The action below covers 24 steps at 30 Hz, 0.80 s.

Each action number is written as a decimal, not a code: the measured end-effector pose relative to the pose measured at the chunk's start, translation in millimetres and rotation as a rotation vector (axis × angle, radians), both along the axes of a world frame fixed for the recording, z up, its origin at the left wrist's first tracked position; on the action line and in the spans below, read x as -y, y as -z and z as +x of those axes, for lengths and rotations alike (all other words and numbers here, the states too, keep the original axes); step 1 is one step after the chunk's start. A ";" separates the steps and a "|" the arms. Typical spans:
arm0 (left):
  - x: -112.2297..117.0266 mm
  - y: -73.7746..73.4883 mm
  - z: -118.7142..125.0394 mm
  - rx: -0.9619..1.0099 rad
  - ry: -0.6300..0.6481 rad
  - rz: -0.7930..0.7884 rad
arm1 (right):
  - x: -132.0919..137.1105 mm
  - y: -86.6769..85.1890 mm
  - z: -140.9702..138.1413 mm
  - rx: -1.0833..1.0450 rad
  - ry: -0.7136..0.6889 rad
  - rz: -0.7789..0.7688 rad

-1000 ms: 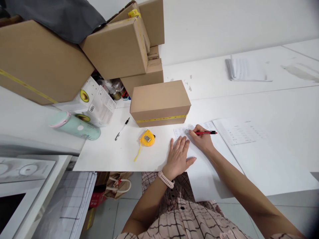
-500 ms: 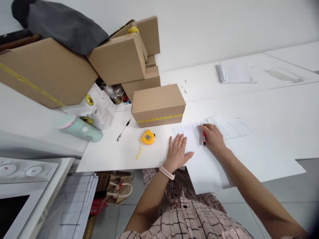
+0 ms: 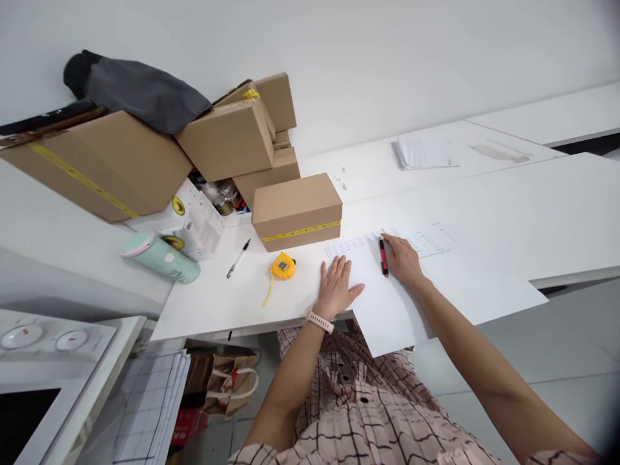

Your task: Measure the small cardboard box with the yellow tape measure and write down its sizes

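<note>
My left hand [image 3: 335,288], with a pale pink band on its wrist, lies flat with spread fingers at the left edge of a blank white sheet of paper [image 3: 387,310]. The sheet hangs over the table's front edge. On its upper right part is a red and black marker [image 3: 383,257]. My right hand [image 3: 404,259] rests beside the marker, fingertips drawn together near the marker's upper end and the sheet's far corner. What these fingers pinch, if anything, is hidden. Printed sheets [image 3: 433,240] show partly beneath and to the right.
A closed cardboard box [image 3: 298,210] stands behind the paper. Left of my hands lie a yellow tape measure [image 3: 283,265], its tape slightly out, and a pen [image 3: 238,258]. A green bottle [image 3: 162,256] and stacked cartons [image 3: 227,139] occupy the left. Papers [image 3: 426,153] lie farther back.
The view has shifted. My right fingertips have moved slightly off the marker's upper end, so more of it shows. The left hand stays flat.
</note>
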State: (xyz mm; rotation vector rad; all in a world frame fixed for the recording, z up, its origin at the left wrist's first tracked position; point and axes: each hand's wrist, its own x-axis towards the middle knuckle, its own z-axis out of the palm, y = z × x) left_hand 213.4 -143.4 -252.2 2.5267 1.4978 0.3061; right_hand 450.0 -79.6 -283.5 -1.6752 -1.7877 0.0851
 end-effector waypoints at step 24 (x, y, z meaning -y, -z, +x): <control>-0.3 1.6 -0.4 -0.009 -0.004 -0.003 | -7.2 7.2 7.8 -0.237 0.042 -0.004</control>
